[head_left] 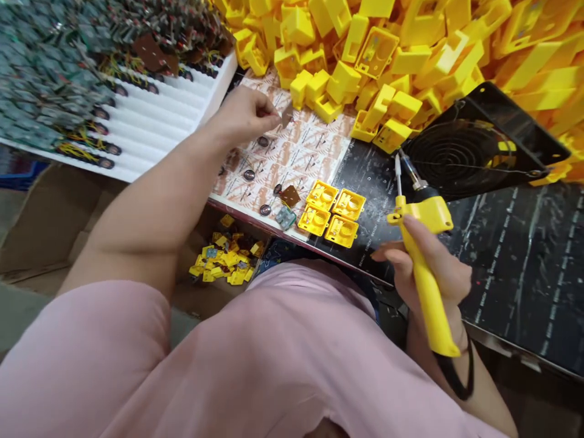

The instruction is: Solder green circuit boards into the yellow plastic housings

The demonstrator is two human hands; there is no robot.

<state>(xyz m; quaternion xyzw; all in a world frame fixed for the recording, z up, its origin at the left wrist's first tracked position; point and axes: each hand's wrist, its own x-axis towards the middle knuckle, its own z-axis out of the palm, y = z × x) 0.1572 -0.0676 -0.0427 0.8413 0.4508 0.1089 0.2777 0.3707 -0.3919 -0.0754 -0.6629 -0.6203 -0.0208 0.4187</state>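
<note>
My left hand (250, 115) reaches over the patterned sheet (314, 143), its thumb and fingers pinched on a small brownish circuit board (286, 114), which is blurred. Below that hand lie several small round black speakers (249, 175). Close to the sheet's front edge are a brown circuit board (290, 195) and a green circuit board (286, 217). Beside them, several open yellow cases (341, 231) sit grouped in a block. My right hand (426, 261) is wrapped round a yellow soldering gun (422, 274), its metal tip pointing away from me, near the black fan.
Yellow cases (342, 79) are heaped along the back. A black square fan (456, 146) leans at the right on the black tabletop (515, 261). On the left, a white ridged tray (168, 121) carries piled boards with wired speakers. Below, a cardboard box (50, 225) contains small yellow pieces.
</note>
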